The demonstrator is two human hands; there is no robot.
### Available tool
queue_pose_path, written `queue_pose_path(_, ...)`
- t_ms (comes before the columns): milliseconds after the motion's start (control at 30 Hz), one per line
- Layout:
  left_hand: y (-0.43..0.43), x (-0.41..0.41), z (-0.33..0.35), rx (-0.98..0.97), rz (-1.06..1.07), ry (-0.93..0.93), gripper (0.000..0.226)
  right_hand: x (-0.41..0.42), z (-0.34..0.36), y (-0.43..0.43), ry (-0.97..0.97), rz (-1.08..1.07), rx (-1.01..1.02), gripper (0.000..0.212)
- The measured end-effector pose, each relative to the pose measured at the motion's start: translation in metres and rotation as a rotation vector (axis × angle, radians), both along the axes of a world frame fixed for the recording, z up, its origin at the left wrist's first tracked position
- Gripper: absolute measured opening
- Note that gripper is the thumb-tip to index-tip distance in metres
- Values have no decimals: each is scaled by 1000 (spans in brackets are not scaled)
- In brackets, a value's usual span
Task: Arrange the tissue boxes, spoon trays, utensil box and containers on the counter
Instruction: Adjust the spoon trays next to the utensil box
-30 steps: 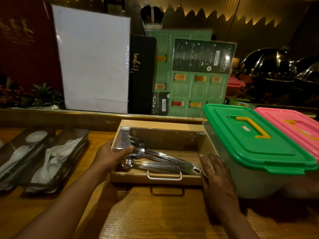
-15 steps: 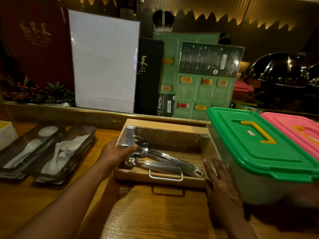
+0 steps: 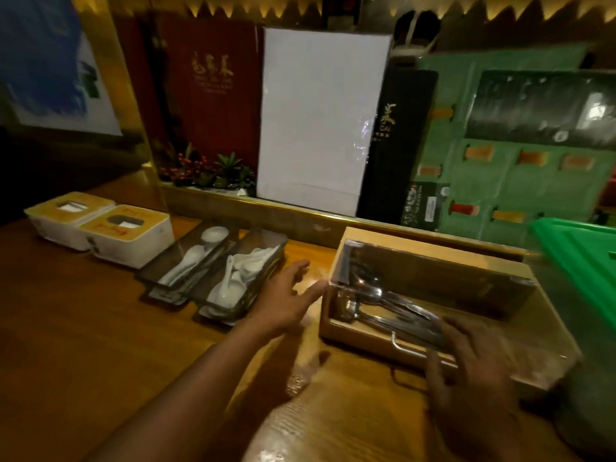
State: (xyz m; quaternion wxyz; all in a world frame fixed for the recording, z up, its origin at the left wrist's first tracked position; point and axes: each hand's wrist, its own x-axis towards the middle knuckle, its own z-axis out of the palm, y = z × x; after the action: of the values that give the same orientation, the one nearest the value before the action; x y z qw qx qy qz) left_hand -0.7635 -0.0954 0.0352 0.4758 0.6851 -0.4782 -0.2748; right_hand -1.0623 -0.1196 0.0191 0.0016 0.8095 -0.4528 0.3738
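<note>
The left hand [image 3: 283, 303] hovers with fingers spread between the clear tray of white spoons [image 3: 243, 281] and the wooden utensil box [image 3: 430, 295]. The right hand [image 3: 473, 371], fingers apart and blurred, rests at the box's front edge.

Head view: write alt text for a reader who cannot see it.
Two open bare hands, left hand and right hand, hover at a wooden utensil box of metal spoons on a counter. To its left sit two spoon trays and two tissue boxes.

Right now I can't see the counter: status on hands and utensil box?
Left hand open, off the utensil box. Right hand open at its front edge, blurred. Spoon trays close on the left.
</note>
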Motion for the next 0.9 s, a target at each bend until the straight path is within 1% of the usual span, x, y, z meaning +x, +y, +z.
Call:
queue_pose_path(100, 26, 63, 5, -28, 37, -186, 61, 72, 0, 24, -81, 195, 48, 42)
queue_pose_path(167, 39, 110, 7, -15, 76, -327, 57, 127, -1, 37, -65, 273, 144, 43)
queue_pose_path(233, 50, 155, 7, 13, 85, -411, 56, 185, -10, 45, -19, 279, 262, 51)
queue_pose_path(300, 59, 194, 3, 49, 115, -506, 54, 240, -22, 49, -24, 271, 385, 66)
queue_pose_path(400, 69, 232, -4, 69, 108, -577, 50, 304, -42, 51, -50, 270, 452, 84)
queue_pose_path(467, 72, 241, -11, 50, 49, -596, 50, 328, -55, 54, -23, 215, 481, 90)
queue_pose_path(533, 72, 244, -16, 24, -1, -622, 51, 341, -63, 58, -38, 149, 488, 86)
queue_pose_path(633, 69, 244, -23, -31, -54, -595, 51, 345, -67, 59, -24, 77, 423, 75)
queue_pose_path(700, 67, 233, -26, -86, -67, -537, 52, 343, -68, 60, 18, 36, 405, 73)
queue_pose_path(800, 64, 206, -35, -102, -98, -365, 59, 334, -66, 63, 51, -10, 399, 76)
queue_pose_path(867, 58, 190, -44, -38, -130, -225, 65, 323, -65, 64, 54, -32, 406, 76)
queue_pose_path(900, 54, 183, -48, -5, -139, -149, 64, 316, -65, 64, 52, -42, 410, 76)
